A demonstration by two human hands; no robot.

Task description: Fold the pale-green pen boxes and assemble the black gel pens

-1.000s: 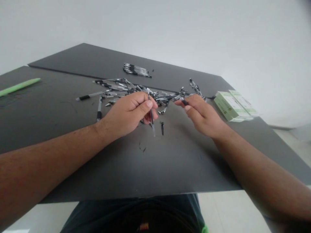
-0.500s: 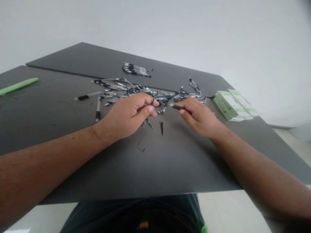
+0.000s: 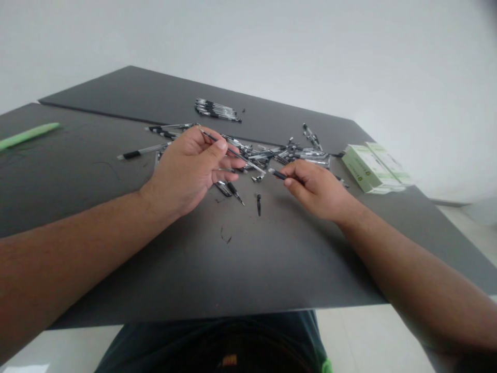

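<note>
My left hand (image 3: pixel 194 171) pinches a thin pen refill (image 3: pixel 237 155) between thumb and fingers. The refill slants down to the right, its far end close to the pen barrel in my other hand. My right hand (image 3: pixel 314 189) is closed around this pen barrel (image 3: pixel 277 174), whose dark grip and clear tip stick out to the left; the rest is hidden in the palm. Behind both hands lies a loose heap of clear and black pen parts (image 3: pixel 306 154). A pen piece with a pointed tip (image 3: pixel 235 193) lies just below my left fingers.
Farther back sits a neat row of pens (image 3: pixel 217 111). Green and white boxes (image 3: pixel 367 168) stand at the right, and a large green pen-shaped object (image 3: pixel 29 135) lies at the left. A small black part (image 3: pixel 259 205) and ink marks are on the dark table (image 3: pixel 217 274) in front.
My left hand has turned and lifted slightly to the left, and a refill now shows in its fingers, angled toward the barrel. My right hand has hardly moved.
</note>
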